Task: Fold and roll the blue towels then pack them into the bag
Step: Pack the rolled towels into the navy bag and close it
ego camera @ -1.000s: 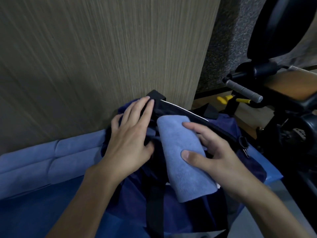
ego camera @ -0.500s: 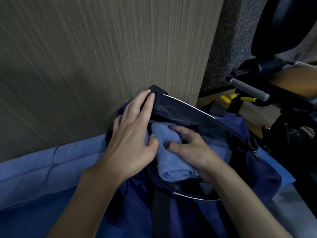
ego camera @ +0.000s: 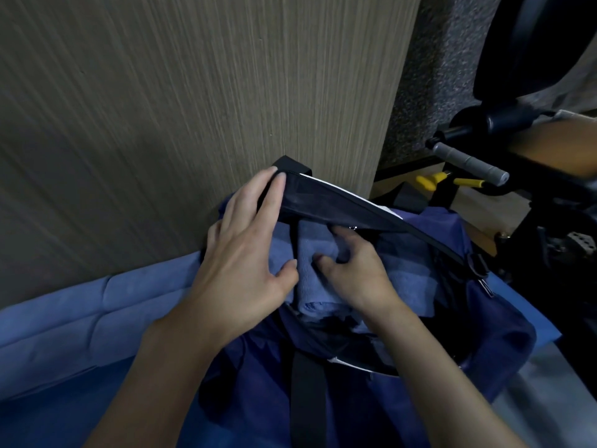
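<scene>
Wood-grain wall (ego camera: 193,92) behind — left hand (ego camera: 248,253) spread on bag (ego camera: 504,344); right hand (ego camera: 358,273) — grip round rolled towel (ego camera: 307,244).

Right ahead of me a wood-grain panel (ego camera: 193,108) filled most of the view, and beside it on the right ran a speckled grey wall (ego camera: 445,76). Low on my left lay a light blue padded sheet (ego camera: 80,318), creased in long ridges. Off to the right stood a black metal frame (ego camera: 549,195) with a grey ribbed grip (ego camera: 468,163) sticking out. Just under that grip sat a pair of yellow handles (ego camera: 429,182), and a tan surface (ego camera: 562,147) showed behind.
</scene>
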